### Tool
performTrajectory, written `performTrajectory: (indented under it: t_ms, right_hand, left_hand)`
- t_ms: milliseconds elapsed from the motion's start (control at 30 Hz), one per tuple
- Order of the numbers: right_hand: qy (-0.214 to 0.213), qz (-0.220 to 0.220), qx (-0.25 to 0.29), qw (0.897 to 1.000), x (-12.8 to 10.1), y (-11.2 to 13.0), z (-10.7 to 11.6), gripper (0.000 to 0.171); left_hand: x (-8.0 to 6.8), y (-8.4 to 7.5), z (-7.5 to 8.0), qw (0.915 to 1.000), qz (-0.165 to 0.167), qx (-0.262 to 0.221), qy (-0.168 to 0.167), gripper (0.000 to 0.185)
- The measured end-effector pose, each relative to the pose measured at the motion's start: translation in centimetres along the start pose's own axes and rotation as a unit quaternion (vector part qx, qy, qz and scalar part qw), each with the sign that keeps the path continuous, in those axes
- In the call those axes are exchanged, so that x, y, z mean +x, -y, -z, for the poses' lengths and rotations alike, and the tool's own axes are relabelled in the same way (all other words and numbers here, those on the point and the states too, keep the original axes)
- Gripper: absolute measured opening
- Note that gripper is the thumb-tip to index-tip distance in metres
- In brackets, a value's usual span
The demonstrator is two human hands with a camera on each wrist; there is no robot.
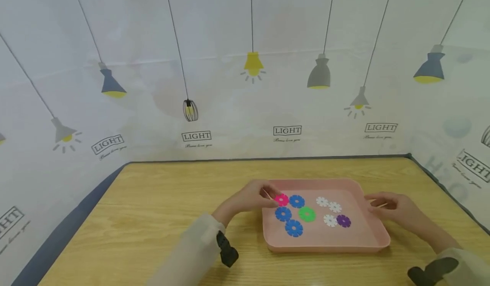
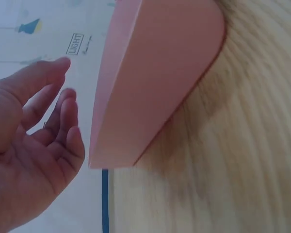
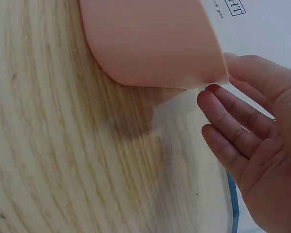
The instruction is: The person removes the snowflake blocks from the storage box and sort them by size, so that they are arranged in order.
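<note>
A pink tray [image 1: 306,249] holds several flower-shaped discs. My left hand [image 1: 254,196] reaches over the tray's left rim, its fingertips right by the pink disc [image 1: 282,199]. In the left wrist view, a gap separates that hand's thumb [image 2: 53,72] from its loosely bent fingers, and nothing shows between them. At the opposite side, my right hand [image 1: 398,209] has its fingertips at the right rim. The right wrist view shows the thumb tip hidden behind the tray's edge [image 3: 184,58], while the lightly bent fingers [image 3: 228,119] spread just beyond it.
Blue discs [image 1: 294,228] and a green disc [image 1: 307,214] lie in the tray's left half. To their right are white discs [image 1: 330,220] and a purple disc [image 1: 343,221]. The wooden table [image 1: 153,218] meets a lamp-printed backdrop [image 1: 229,107] at its back and sides.
</note>
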State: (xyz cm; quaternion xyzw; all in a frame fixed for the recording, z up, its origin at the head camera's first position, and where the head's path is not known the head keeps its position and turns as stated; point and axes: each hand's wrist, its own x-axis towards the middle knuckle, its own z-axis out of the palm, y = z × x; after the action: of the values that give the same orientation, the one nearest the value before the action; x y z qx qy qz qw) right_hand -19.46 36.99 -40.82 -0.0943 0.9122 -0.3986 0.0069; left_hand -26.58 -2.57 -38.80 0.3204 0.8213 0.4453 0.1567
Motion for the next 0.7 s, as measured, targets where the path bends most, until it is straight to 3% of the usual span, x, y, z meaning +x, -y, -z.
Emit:
performTrajectory:
  t_ms: [200, 400, 700]
  right_hand:
    - [-0.001, -0.006, 0.016, 1.000, -0.1, 0.0, -0.1, 0.045]
    - [0.013, -0.027, 0.019, 0.999, -0.1, 0.2, 0.0, 0.049]
    - [0.032, -0.026, 0.051, 0.998, -0.1, 0.2, 0.4, 0.049]
  left_hand:
    - [2.6, -1.2, -1.2, 0.9933, -0.014, 0.033, 0.110, 0.025]
    - [4.0, -2.1, -2.5, 0.9750, 0.010, 0.086, 0.205, 0.022]
    - [5.2, -3.2, -3.6, 0.9441, 0.034, 0.186, 0.270, 0.031]
